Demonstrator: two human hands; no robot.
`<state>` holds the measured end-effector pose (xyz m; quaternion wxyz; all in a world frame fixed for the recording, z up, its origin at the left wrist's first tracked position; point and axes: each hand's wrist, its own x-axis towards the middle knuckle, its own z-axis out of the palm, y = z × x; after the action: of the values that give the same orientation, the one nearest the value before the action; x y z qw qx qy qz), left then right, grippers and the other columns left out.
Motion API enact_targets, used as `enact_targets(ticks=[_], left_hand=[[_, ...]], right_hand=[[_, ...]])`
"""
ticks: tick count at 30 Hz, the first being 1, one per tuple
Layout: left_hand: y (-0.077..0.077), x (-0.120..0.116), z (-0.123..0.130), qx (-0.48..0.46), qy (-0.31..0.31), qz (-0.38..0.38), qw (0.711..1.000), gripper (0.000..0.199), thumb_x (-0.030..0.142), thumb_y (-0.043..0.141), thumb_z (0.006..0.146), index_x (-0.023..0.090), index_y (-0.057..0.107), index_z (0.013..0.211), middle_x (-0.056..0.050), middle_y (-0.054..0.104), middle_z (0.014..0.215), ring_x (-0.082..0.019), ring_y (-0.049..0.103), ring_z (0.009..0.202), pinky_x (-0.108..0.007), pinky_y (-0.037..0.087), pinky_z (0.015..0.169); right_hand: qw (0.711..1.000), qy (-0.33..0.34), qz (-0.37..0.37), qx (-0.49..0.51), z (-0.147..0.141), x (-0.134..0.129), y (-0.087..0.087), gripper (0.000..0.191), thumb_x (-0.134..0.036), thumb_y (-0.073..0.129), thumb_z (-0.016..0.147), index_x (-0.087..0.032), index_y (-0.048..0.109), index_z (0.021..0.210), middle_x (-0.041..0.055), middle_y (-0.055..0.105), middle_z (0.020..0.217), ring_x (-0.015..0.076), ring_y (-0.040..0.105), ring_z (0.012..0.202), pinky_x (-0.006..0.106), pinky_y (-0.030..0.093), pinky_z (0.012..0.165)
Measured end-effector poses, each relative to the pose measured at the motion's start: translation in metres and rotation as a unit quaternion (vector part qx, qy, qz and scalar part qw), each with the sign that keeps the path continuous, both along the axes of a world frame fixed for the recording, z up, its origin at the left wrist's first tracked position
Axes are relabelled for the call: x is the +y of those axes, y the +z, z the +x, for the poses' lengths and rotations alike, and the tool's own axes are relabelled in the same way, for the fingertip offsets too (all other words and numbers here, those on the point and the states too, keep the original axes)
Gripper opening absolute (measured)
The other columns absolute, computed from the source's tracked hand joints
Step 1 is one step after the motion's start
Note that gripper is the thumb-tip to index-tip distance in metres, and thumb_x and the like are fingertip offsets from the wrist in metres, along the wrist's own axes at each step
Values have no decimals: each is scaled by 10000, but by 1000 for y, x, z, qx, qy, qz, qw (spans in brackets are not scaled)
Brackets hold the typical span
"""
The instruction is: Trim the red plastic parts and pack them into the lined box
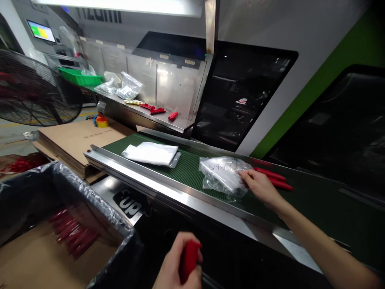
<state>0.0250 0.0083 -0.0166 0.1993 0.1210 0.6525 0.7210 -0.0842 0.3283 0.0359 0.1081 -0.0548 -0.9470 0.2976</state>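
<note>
My left hand [178,265], low in the centre of the view, is closed around a red plastic part [190,259]; the fingers hide most of its shape. Over the green conveyor belt [192,176], my right hand [259,185] pinches the right edge of a clear plastic bag [224,172] with white contents and handwriting on it. Just past that hand lie long red plastic parts [270,173], side by side on the belt. Another bag with white contents [152,153] rests farther left on the belt.
A box lined with dark plastic [99,200] at lower left holds several red parts [73,233]. Behind it are stacked cardboard sheets [78,134] with a tape roll [101,121]. A metal shelf [177,125] carries bags and red pieces. A fan [33,90] stands at left.
</note>
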Motion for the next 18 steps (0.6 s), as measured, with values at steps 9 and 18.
enact_targets(ticks=[9,18], left_hand=[[45,84,-69,57,23,91,994,247,160,623,779,189,478,977,14,578,862,-105,526,758,-229,431,721],[53,100,-87,33,22,85,996,269,100,601,784,171,466,1006,27,572,788,-83,546,624,-192,415,561]], right_hand=[[999,3,-51,-10,14,-15,-6,352,-475,551,950,-139,608,859,-20,576,726,104,552,630,263,493,626],[998,46,43,-15,14,-4,-6,250,-397,622,916,-147,630,915,14,631,874,148,605,806,351,516,800]])
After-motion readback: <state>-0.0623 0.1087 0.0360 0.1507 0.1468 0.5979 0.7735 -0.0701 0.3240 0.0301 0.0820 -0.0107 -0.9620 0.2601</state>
